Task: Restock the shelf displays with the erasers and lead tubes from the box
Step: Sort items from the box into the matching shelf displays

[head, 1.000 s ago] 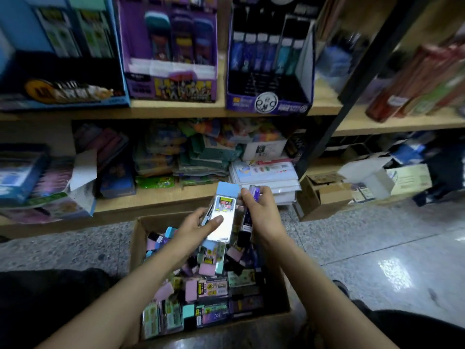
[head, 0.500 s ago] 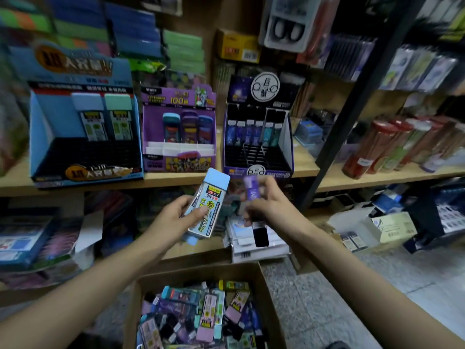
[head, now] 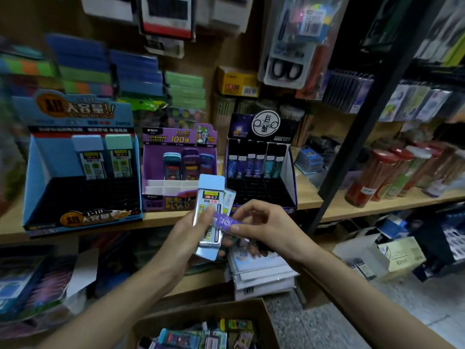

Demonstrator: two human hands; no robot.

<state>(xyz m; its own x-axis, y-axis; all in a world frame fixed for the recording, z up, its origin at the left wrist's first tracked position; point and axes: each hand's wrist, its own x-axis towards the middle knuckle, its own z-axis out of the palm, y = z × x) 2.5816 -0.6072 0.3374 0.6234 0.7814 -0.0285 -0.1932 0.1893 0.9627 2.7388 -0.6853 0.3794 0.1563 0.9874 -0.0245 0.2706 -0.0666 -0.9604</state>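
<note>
My left hand grips a large light-blue lead case upright, with a second case tucked behind it. My right hand pinches a slim purple lead tube, laid across the front of the blue case. Both hands hover in front of the shelf. On the shelf stand a blue display with two big cases, a purple display with several tubes and white dividers, and a dark display with a row of slim tubes. The cardboard box of mixed stock sits below.
A black shelf upright slants down on the right. Red-capped canisters stand on the right shelf. Stacked packets and small cartons lie on the lower shelf. Hanging packs fill the wall above.
My view rose from the box to the shelf displays. Both hands lifted and came together, and the purple tube turned from upright to lie across the blue case.
</note>
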